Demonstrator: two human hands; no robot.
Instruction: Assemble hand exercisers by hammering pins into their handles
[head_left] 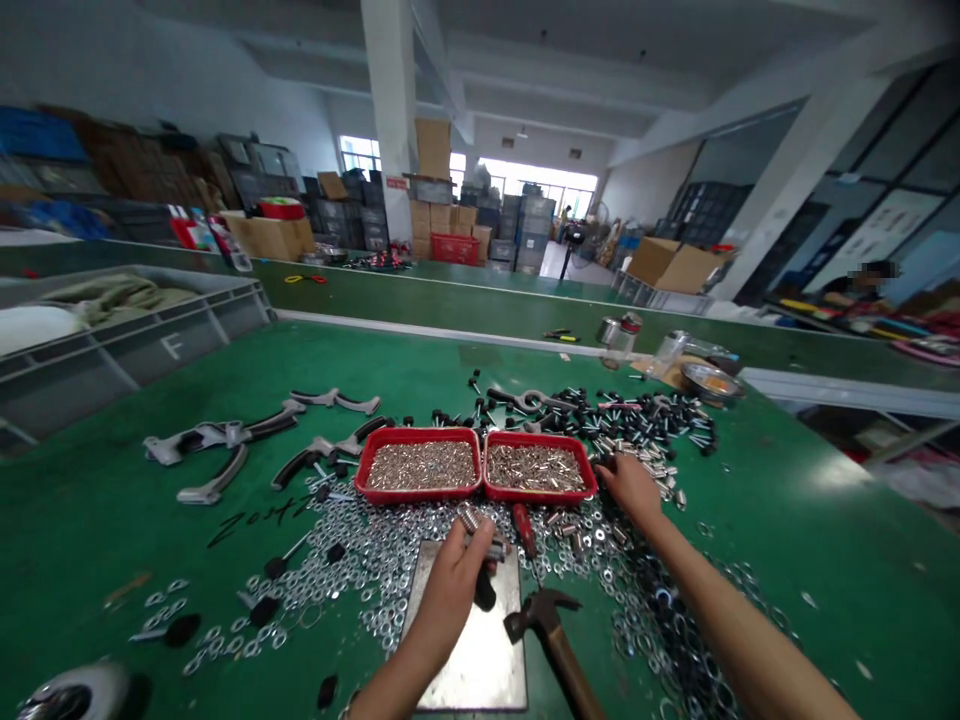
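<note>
My left hand is closed around a small metal part with a threaded end and a black knob, held over a steel plate. My right hand reaches to the right of two red trays of small silver pieces, fingers curled down into a heap of black-capped screws; what it pinches is hidden. A claw hammer lies by the plate, its handle pointing toward me. A red-handled screwdriver rests beside the trays.
Silver washers spread over the green table. Grey and black plier-like handles lie at left. A grey crate stands at far left, small tins and a dish at back right. A person sits far right.
</note>
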